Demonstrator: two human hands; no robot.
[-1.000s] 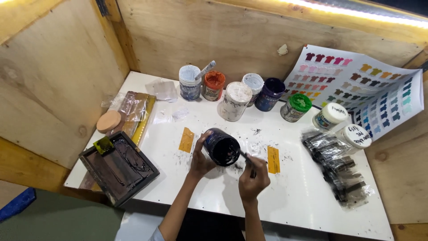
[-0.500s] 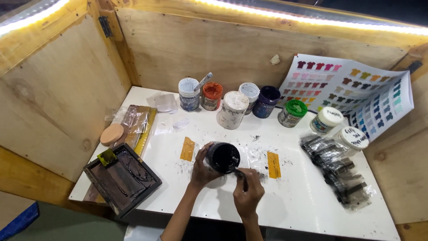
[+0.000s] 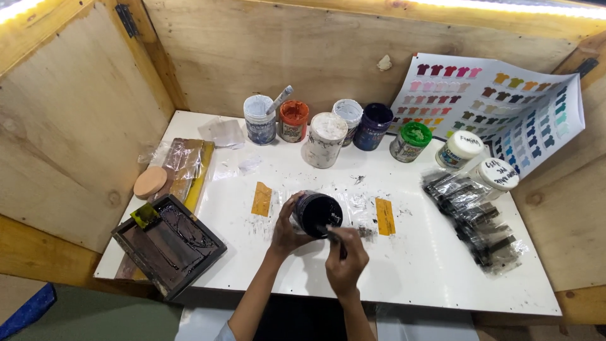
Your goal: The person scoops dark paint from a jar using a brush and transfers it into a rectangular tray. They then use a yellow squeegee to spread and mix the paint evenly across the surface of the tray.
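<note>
A dark jar (image 3: 317,215) of black paint is stood near the middle of the white table (image 3: 416,278), tipped slightly toward the person, with its open mouth seen as a glossy black round. The jar is gripped from its left side by the left hand (image 3: 289,228), whose fingers are wrapped around the wall and closed on it, the forearm being stretched up from the near edge of the table. Just in front of the jar, the right hand (image 3: 346,260) is held in a loose fist, its fingers closed around a thin dark stick (image 3: 334,237) whose upper end is reached to the rim of the jar; whether the tip is dipped in the paint cannot be told. Two strips of yellow tape (image 3: 261,199) are stuck to the table, one to the left of the jar and one to its right, and black smears are scattered around it. Behind the jar a row of paint pots (image 3: 326,139) is lined up along the wooden back wall (image 3: 315,57), among them an orange one, a dark blue one and one with a green lid. Behind and to the right of the jar a colour chart (image 3: 499,107) is leaned against the wall, and clear bags of dark parts (image 3: 473,215) are laid to the jar's right. To the left of the jar a dark square frame (image 3: 169,245) is set at the table's corner, with a round tan disc (image 3: 150,182) just behind it.
</note>
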